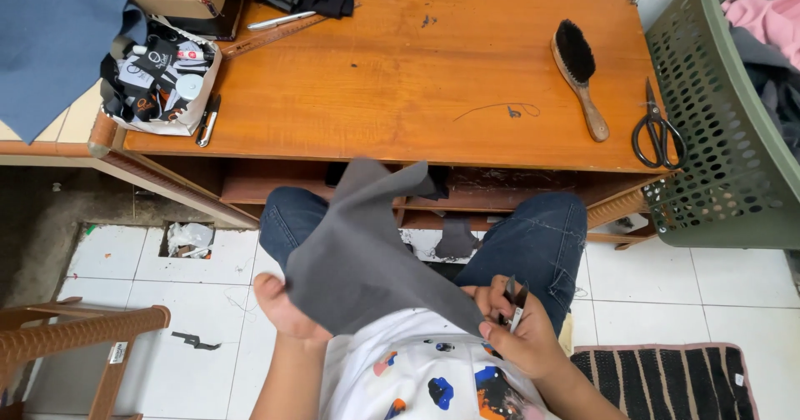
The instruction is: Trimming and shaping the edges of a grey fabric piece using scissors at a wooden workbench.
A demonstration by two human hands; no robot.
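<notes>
Grey fabric piece [358,253] held over lap, below wooden worktop [400,78] edge. Left hand [282,307] grip clamped on fabric's lower left edge. Right hand [517,332] grip closed around small snips [513,302], touching fabric's right corner. Brush [579,74] and black scissors [658,128] lie on worktop, well apart from hands.

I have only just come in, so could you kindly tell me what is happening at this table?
A seated person holds a piece of dark grey fabric over their lap. The left hand grips its lower edge, while the right hand pinches the other side along with a small slim tool, too small to identify. On the orange wooden table lie a wooden-handled brush and black scissors, untouched.
</notes>
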